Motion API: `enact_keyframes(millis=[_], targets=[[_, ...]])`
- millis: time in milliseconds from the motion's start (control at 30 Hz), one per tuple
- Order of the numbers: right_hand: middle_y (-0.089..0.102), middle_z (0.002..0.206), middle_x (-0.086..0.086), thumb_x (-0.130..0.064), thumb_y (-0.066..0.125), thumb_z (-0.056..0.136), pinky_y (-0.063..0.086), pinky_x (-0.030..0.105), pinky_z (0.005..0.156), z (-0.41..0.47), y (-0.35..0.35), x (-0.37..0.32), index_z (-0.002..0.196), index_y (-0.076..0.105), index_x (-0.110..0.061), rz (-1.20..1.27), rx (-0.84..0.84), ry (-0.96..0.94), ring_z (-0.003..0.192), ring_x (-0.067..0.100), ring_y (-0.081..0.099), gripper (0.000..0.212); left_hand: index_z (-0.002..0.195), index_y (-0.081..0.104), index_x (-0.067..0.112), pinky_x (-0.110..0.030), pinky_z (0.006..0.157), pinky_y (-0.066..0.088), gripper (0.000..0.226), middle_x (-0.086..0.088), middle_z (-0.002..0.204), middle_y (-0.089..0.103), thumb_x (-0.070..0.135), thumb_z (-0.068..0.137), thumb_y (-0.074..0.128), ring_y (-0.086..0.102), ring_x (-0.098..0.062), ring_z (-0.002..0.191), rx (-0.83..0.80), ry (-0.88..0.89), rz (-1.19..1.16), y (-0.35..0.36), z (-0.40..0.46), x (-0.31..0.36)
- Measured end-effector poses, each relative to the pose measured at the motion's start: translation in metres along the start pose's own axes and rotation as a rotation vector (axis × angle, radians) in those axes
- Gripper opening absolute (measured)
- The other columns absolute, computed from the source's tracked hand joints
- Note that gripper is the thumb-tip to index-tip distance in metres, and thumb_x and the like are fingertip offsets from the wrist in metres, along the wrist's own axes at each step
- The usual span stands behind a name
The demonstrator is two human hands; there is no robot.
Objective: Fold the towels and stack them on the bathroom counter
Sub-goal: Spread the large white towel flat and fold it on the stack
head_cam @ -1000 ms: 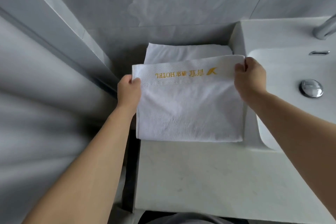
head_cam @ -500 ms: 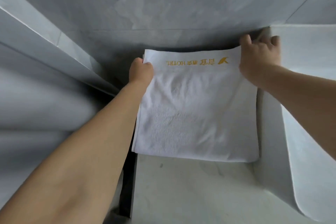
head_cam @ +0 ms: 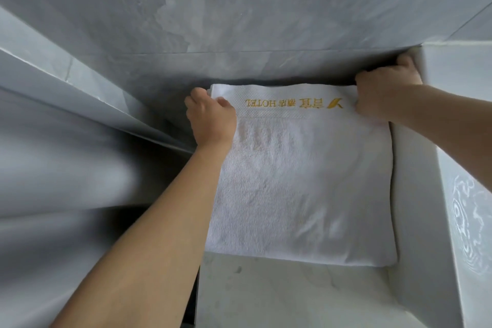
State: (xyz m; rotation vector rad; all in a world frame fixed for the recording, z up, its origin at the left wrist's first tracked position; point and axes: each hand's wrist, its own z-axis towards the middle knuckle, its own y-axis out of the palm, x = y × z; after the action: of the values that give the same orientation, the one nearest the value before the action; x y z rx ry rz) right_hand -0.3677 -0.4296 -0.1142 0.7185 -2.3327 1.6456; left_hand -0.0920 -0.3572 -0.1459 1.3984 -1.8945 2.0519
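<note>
A white folded towel [head_cam: 300, 181] lies flat on the counter [head_cam: 279, 298], its gold lettering along the far edge between the two hands. The left hand [head_cam: 210, 117] pinches the far left corner, fingers curled round the edge. The right hand [head_cam: 386, 90] grips the far right corner, fingers curled; their tips are hidden. Layered edges by the left fingers suggest another towel beneath, though that is unclear. The basin [head_cam: 458, 168] stands just right of the towel.
</note>
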Motion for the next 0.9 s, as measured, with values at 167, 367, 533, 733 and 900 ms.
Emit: enact_keyframes(millis=[167,367,533,733,900], targets=[[0.062,0.123,0.005,-0.031,0.046,0.088,0.022,0.038,0.105,0.001,-0.001,0.002,0.119,0.053,-0.021,-0.046,-0.006,-0.044,0.121,0.026,0.052,0.033,0.135,0.05,0.009,-0.044,0.101,0.036,0.041,-0.014,0.141,0.045,0.032,0.101,0.051,0.041,-0.034,0.128,0.004,-0.007,0.151,0.004,0.006,0.003],[0.059,0.123,0.008,-0.031,0.054,0.084,0.032,0.037,0.099,-0.01,-0.002,0.003,0.121,0.055,-0.014,-0.042,0.09,-0.042,0.116,0.028,0.053,0.041,0.119,0.056,0.012,-0.043,0.095,0.037,0.026,-0.011,0.133,0.047,0.027,0.098,0.056,0.043,-0.034,0.119,0.089,0.094,0.134,0.002,0.009,-0.001],[0.058,0.124,0.014,-0.026,0.06,0.083,0.041,0.037,0.091,-0.015,-0.013,0.004,0.12,0.051,-0.011,0.218,0.049,-0.03,0.114,0.034,0.056,0.041,0.133,0.053,0.022,-0.042,0.103,0.031,0.036,-0.006,0.142,0.046,0.032,0.099,0.052,0.039,-0.032,0.128,-0.118,0.082,0.208,-0.001,0.022,-0.002],[0.056,0.12,0.016,-0.007,0.053,0.08,0.04,0.035,0.081,-0.022,-0.017,0.014,0.108,0.048,-0.015,0.607,0.104,-0.047,0.109,0.037,0.054,0.029,0.104,0.056,0.009,-0.032,0.087,0.039,0.01,-0.001,0.102,0.054,0.005,0.094,0.053,0.046,-0.021,0.1,0.021,0.426,-0.025,-0.015,0.016,-0.003],[0.049,0.133,0.019,-0.015,0.05,0.092,0.039,0.035,0.098,-0.026,-0.007,0.009,0.131,0.05,-0.016,0.832,0.037,0.105,0.122,0.037,0.048,0.039,0.126,0.052,0.015,-0.013,0.069,0.04,0.03,0.005,0.115,0.054,0.034,0.102,0.052,0.055,-0.01,0.098,-0.26,0.15,-0.257,-0.018,0.018,-0.015]])
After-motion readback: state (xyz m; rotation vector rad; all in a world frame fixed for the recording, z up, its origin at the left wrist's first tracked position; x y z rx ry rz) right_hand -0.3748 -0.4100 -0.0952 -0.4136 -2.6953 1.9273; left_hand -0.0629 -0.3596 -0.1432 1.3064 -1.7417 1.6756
